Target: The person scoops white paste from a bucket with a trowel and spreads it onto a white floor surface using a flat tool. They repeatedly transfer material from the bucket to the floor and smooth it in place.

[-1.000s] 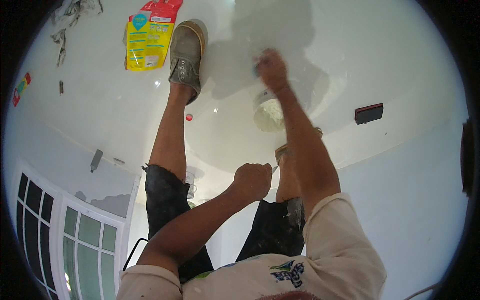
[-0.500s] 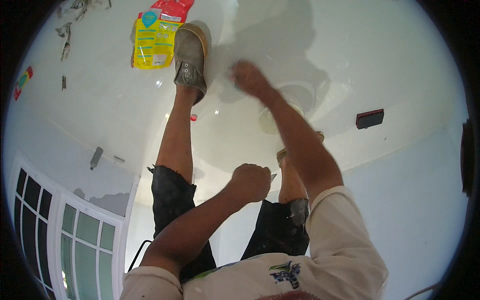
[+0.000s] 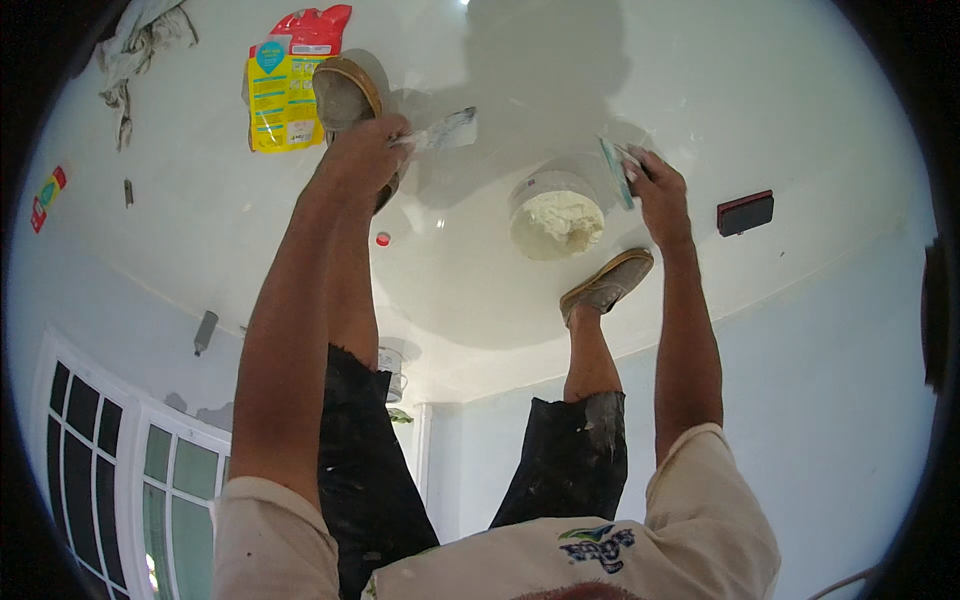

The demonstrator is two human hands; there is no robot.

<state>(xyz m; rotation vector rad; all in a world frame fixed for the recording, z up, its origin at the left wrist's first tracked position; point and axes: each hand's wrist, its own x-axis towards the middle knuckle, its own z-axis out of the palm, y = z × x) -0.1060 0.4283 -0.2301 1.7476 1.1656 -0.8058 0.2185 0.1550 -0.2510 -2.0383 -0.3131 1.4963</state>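
My left hand (image 3: pixel 368 155) is closed round a putty knife (image 3: pixel 445 130) whose pale, smeared blade points to the right. It hangs in front of my left shoe, left of a clear tub (image 3: pixel 532 190). Inside that tub sits cream-white paste (image 3: pixel 570 220), with a hollow on its near right side. On the tub's right, my right hand (image 3: pixel 660 195) grips a flat scraper (image 3: pixel 616 172) with a bluish-green, whitish-smeared face, held nearly upright. The scraper's handle is mostly hidden by my fingers.
A yellow and red bag (image 3: pixel 285 95) lies beside my left shoe (image 3: pixel 345 92). My right shoe (image 3: pixel 610 282) is close to the tub. A dark block (image 3: pixel 745 212) lies farther right, a red cap (image 3: pixel 383 239) left of centre, and crumpled cloth (image 3: pixel 135 55) far left.
My left hand has moved up and left from near my body, its putty knife now plainly visible. My right hand has swung right, past the tub, uncovering the paste.
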